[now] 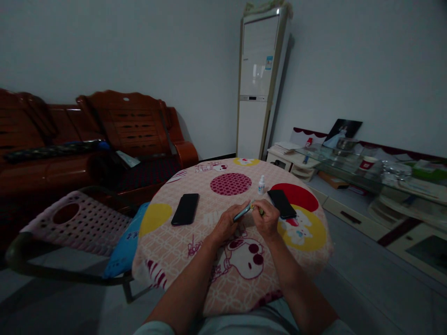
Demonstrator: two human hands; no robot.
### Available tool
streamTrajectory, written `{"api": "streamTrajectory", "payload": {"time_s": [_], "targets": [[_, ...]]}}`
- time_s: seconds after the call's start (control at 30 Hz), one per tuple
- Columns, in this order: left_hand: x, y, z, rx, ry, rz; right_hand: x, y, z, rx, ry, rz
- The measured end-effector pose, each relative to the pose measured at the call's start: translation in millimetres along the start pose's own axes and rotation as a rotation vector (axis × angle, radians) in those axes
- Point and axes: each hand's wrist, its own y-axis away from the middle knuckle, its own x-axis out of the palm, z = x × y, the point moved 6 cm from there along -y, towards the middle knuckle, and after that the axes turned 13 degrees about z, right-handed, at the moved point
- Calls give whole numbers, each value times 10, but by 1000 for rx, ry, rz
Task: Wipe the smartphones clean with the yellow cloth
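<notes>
My left hand (225,225) is closed around a slim phone (241,213), tilted so that mostly its pale blue edge shows. My right hand (267,219) is pinched on a small yellowish thing (261,211) at the phone's upper end; its kind is too small to make out. A little white bottle (261,185) with a narrow top stands upright just beyond the right hand. Beside that hand lies a dark phone (282,204), and another dark phone (185,209) rests to the left of my hands.
A patterned cloth (230,298) covers the round table. On the left are a woven chair (84,223) with a blue cushion (127,242) and a wooden sofa (129,125). A tall air conditioner (258,79) stands behind. To the right, a glass-topped cabinet (328,160) carries a paper cup (368,163).
</notes>
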Motion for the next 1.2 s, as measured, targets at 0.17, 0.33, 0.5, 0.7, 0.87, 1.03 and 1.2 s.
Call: {"api": "streamTrajectory", "payload": {"time_s": [0.17,0.33,0.5,0.7,0.87,1.03,1.2], "targets": [[3,3,-13,18,9,5,-8,9,-48,25,25,-15],[-1,-5,-3,6,10,-4,-15,20,-42,23,39,-26],[-4,-1,13,22,9,-32,-16,25,-10,17,51,-25],[-5,1,11,46,9,-20,-13,20,2,-13,45,-12],[-5,0,3,23,-1,2,-12,14,-30,4,82,-12],[0,6,18,7,15,-5,-23,1,6,20,42,-18],[0,10,59,12,-3,-19,-161,-3,-121,156,-22,-148]]}}
